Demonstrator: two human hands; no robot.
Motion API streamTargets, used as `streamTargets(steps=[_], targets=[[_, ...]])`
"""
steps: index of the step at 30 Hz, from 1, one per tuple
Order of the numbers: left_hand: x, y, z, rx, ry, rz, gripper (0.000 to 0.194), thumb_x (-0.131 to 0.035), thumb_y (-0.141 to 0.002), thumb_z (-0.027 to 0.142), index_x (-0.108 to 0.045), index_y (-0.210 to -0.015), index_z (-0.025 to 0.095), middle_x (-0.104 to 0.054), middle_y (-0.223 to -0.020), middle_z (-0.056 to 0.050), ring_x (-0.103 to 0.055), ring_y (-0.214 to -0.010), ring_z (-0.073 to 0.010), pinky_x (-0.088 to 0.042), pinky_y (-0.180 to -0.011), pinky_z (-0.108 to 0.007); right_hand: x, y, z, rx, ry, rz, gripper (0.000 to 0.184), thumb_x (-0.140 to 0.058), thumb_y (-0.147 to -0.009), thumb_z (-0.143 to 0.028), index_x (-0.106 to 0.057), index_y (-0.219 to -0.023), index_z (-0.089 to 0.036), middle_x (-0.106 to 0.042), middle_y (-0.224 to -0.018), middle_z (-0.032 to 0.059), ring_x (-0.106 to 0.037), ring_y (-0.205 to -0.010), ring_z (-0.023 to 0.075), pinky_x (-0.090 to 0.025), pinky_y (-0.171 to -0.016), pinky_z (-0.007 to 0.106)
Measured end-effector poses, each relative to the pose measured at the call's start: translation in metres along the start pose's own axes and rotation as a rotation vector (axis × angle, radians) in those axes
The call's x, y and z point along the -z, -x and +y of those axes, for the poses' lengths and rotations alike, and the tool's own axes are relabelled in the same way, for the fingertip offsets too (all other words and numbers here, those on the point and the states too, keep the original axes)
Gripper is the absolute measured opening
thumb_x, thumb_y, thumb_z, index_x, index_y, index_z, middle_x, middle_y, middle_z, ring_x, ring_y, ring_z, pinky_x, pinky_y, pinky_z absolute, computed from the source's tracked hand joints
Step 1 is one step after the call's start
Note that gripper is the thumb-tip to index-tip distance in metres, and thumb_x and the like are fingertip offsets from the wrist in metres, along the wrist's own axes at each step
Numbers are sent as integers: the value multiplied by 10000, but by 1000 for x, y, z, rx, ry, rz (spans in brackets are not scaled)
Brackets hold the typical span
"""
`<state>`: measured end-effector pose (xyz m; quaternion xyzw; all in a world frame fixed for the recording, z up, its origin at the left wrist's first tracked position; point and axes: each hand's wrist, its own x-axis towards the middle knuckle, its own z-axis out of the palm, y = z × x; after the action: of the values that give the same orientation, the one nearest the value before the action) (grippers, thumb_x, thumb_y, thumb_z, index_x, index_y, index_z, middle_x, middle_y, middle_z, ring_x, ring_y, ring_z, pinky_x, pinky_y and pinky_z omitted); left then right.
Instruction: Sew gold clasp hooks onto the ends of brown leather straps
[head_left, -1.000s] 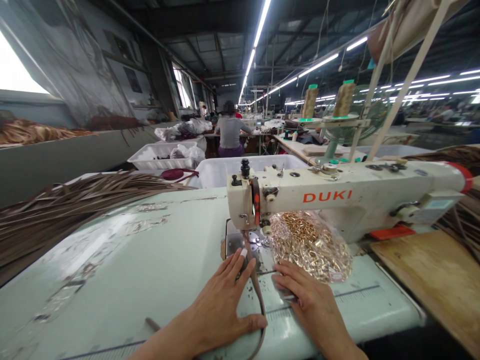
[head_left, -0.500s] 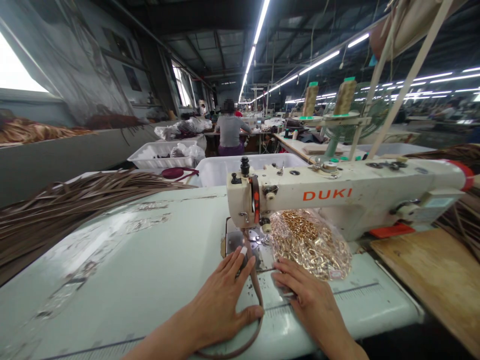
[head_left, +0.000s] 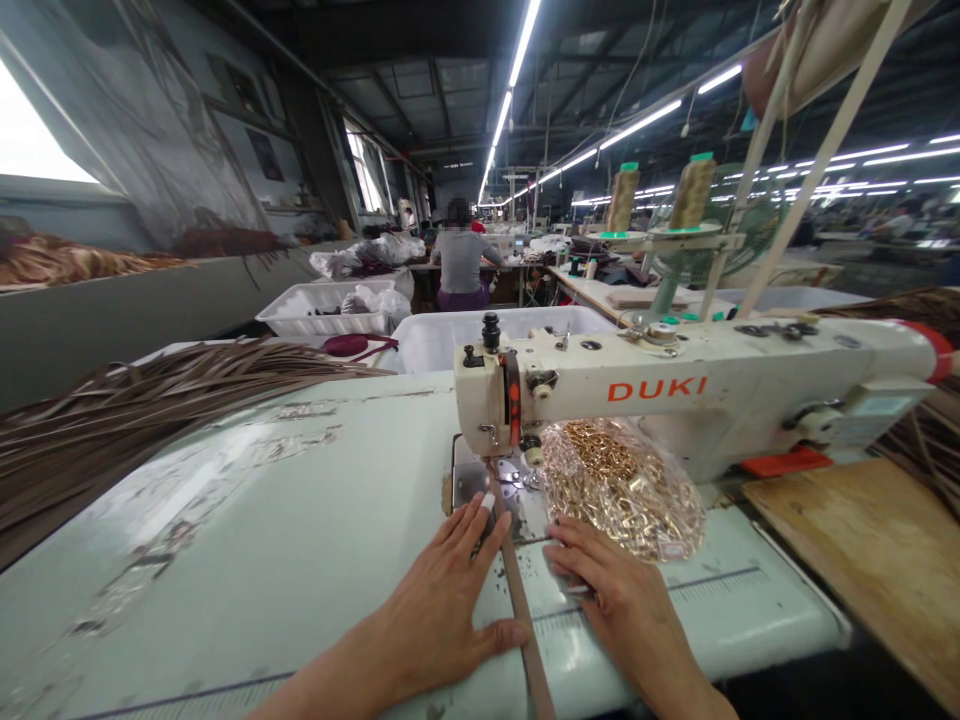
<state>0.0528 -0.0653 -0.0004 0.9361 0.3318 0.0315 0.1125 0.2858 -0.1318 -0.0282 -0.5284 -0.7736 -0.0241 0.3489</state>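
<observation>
A white DUKI sewing machine [head_left: 697, 390] stands on the pale green table [head_left: 262, 530]. A brown strap [head_left: 520, 610] runs from under its needle straight toward me. My left hand [head_left: 442, 600] lies flat on the table left of the strap, fingers stretched out, thumb touching the strap. My right hand [head_left: 615, 590] lies flat right of the strap, fingers spread, by a clear bag of gold metal rings [head_left: 622, 485].
A pile of long brown straps [head_left: 135, 410] covers the table's left side. A wooden board [head_left: 877, 560] lies at the right. White bins [head_left: 450, 335] stand behind the machine. Thread cones [head_left: 690, 195] sit above. A person [head_left: 459, 262] sits farther back.
The strap, looped under my left hand before, now lies straight and taut toward me. Both hands have stayed nearly in place.
</observation>
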Motion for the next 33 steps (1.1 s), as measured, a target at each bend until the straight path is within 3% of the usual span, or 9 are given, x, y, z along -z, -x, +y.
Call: streamTargets(steps=[11,22,29,33], targets=[[3,2,2,15,33,-24,953,-403,-820,776,-144,-1502,164,-55,-1556,-136,-40,-1421,-329,-175,-1160,-489,-1,0,1,7,-16,18,563,-424,-633,60,-675,-1038,-242,-644,-1207,-10,-571,-1167,197,-517,-955,364],[8,3,5,58,39,-106,958,-424,-821,761,-129,-1499,152,-42,-1554,-139,-7,-1428,-288,-144,-1164,-462,-2,0,2,10,-8,10,555,-419,-646,54,-669,-1045,-240,-638,-1216,-9,-571,-1166,206,-523,-945,368],[9,2,4,76,83,-101,1008,-463,-775,793,-154,-1496,160,-79,-1552,-132,-87,-1422,-311,-198,-1153,-483,-4,3,5,0,-24,-5,524,-420,-687,41,-661,-1058,-240,-633,-1224,-6,-554,-1185,199,-507,-965,363],[9,-1,0,45,77,-52,982,-491,-766,784,-274,-1468,133,-219,-1515,-175,-206,-1397,-336,-267,-1126,-509,-5,2,4,-4,-35,-2,520,-412,-692,36,-661,-1055,-240,-633,-1223,-8,-551,-1188,195,-504,-966,357]])
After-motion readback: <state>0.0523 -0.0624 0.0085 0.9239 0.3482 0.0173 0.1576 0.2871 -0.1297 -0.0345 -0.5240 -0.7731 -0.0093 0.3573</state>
